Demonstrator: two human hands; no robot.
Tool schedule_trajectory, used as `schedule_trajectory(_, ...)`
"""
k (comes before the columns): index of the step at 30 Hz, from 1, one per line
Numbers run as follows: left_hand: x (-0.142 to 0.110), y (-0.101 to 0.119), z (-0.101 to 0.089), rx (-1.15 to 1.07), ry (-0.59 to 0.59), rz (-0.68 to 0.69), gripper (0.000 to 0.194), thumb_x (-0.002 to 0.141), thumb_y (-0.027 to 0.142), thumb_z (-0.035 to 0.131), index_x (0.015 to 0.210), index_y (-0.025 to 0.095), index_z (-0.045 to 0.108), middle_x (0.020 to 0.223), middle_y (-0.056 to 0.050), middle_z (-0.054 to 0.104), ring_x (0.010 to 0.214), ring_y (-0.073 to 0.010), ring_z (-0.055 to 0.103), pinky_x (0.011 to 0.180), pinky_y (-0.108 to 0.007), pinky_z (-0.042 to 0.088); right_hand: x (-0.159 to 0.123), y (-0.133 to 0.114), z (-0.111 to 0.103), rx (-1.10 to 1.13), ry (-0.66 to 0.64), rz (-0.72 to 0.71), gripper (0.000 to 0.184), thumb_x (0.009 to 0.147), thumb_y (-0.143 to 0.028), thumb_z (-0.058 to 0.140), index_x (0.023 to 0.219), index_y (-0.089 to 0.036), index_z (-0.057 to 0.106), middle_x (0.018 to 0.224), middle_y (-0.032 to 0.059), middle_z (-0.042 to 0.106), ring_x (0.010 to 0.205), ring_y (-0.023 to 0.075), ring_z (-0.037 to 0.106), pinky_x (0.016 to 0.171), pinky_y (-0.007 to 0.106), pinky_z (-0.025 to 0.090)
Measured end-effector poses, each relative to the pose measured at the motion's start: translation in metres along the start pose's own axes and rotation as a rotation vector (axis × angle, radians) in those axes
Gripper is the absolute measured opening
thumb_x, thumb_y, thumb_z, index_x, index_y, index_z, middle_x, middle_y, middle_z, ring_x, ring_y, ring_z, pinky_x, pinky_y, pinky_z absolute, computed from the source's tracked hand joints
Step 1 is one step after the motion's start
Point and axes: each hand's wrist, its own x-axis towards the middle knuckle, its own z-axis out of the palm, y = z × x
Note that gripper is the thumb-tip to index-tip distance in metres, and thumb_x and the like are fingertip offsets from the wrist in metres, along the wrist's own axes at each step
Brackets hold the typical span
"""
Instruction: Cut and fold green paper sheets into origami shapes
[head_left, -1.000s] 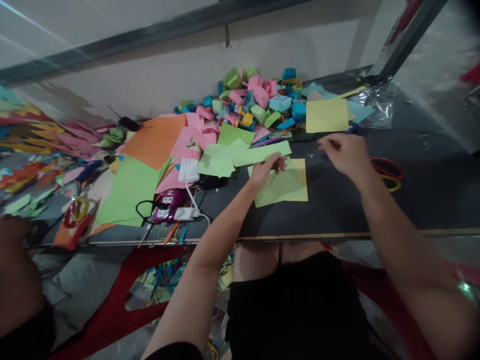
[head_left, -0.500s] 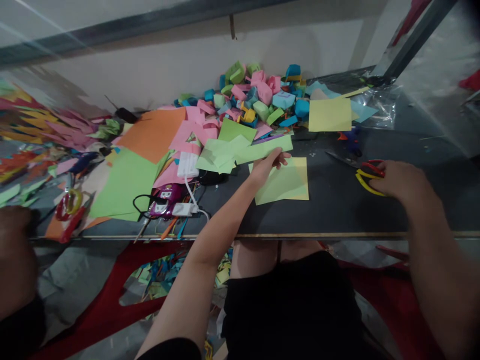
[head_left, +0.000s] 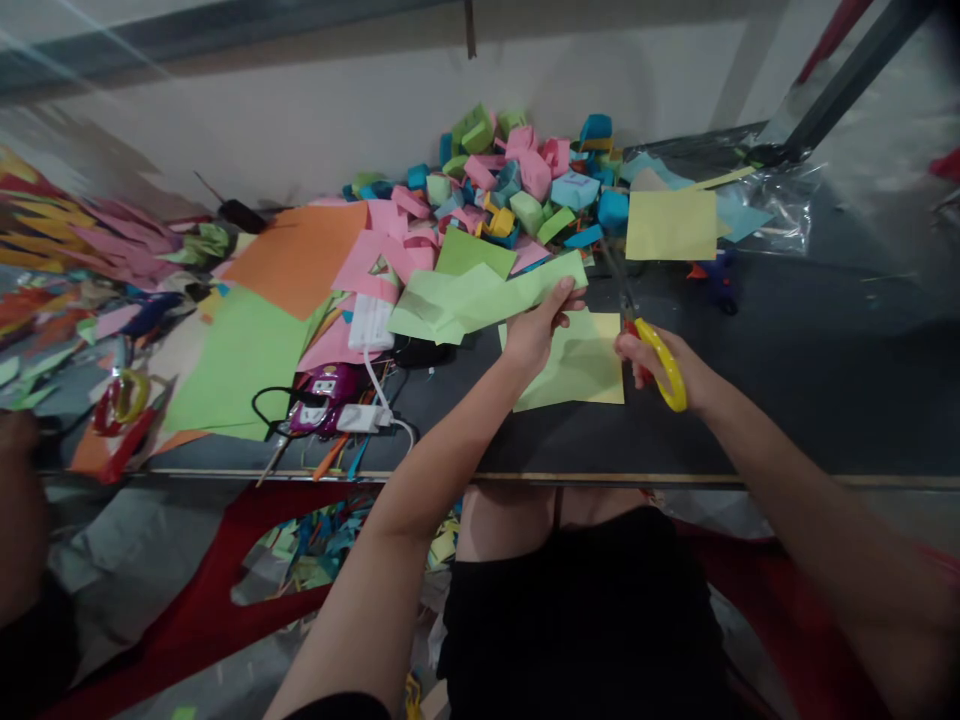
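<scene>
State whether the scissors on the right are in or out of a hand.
In: the right hand grips the scissors by their handles, blades pointing away.

A pale wall (head_left: 337,120) stands behind the dark surface (head_left: 840,390). A gray bar (head_left: 225,32) crosses the upper left, and a red chair (head_left: 191,612) shows at lower left.

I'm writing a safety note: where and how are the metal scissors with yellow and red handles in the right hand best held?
Probably best by the yellow and red handles, coming from the near right, as the right hand does. The yellow one loops at the near end, while the metal blades point away toward the heap of colourful folded paper.
</scene>
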Motion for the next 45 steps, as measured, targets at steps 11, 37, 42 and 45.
schedule_trajectory(11,0.005,0.005,-0.004,0.145,0.048,0.18,0.018,0.098,0.028,0.069,0.091,0.012,0.075,0.094,-0.009,0.078,0.089,-0.0166,0.076,0.081,-0.029,0.062,0.004,-0.025,0.019,-0.076,-0.063,-0.039,0.07,0.07,-0.091,0.066,0.069,-0.022,0.05,0.059,-0.0025,0.047,0.049,0.0112,0.049,0.044,0.027,0.047)
schedule_trajectory(37,0.005,0.001,-0.007,0.144,0.08,0.241,0.014,0.095,0.027,0.073,0.087,0.016,0.074,0.089,-0.005,0.077,0.09,-0.019,0.076,0.089,-0.039,0.066,0.02,-0.01,0.016,-0.23,-0.086,-0.146,0.067,0.073,-0.088,0.066,0.067,-0.023,0.048,0.064,-0.001,0.045,0.058,0.0127,0.042,0.051,0.028,0.034)
schedule_trajectory(42,0.004,0.001,-0.006,0.151,0.093,0.248,0.014,0.096,0.028,0.072,0.091,0.015,0.074,0.095,-0.008,0.079,0.094,-0.0212,0.076,0.091,-0.039,0.065,0.019,-0.011,0.014,-0.195,-0.101,-0.155,0.068,0.072,-0.089,0.064,0.069,-0.023,0.049,0.063,-0.0017,0.045,0.057,0.0124,0.044,0.049,0.027,0.036)
schedule_trajectory(45,0.004,0.0,-0.006,0.144,0.068,0.258,0.013,0.097,0.028,0.071,0.094,0.016,0.074,0.099,-0.008,0.079,0.101,-0.0224,0.076,0.093,-0.04,0.064,0.015,-0.015,0.014,-0.111,-0.152,-0.118,0.071,0.069,-0.092,0.064,0.071,-0.023,0.051,0.062,-0.0024,0.046,0.054,0.0126,0.047,0.047,0.027,0.039)
